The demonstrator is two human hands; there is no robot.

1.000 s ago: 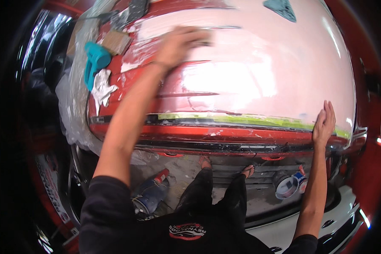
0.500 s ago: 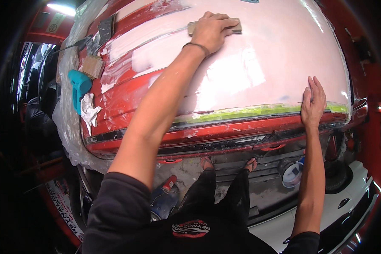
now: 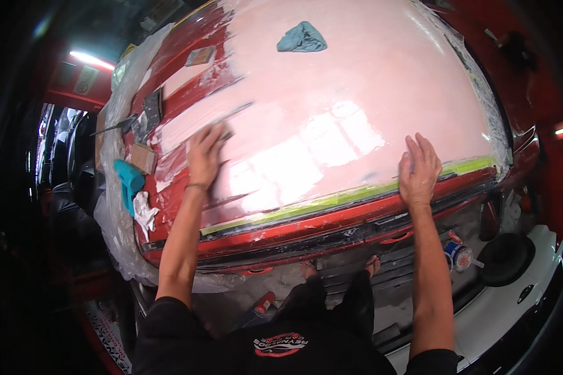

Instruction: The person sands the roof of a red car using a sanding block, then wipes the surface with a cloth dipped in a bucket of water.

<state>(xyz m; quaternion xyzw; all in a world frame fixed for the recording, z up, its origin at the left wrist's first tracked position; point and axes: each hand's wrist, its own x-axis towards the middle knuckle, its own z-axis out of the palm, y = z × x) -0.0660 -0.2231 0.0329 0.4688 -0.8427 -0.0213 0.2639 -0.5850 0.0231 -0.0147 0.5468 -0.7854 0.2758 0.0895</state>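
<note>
Dim workshop walls surround a red car panel (image 3: 244, 234) coated in pale pink filler (image 3: 356, 94), edged below with green masking tape (image 3: 331, 201); plastic sheeting (image 3: 116, 225) drapes its left side. Left hand (image 3: 205, 153) presses flat, fingers curled over a sanding block (image 3: 226, 131) (mostly hidden beneath them) at the filler's left border; right hand (image 3: 418, 167) lies open, palm down, holding nothing, just above the tape. Judging from this, even pressure and a level block would sand best; a blue rag (image 3: 301, 37) sits farther up.
</note>
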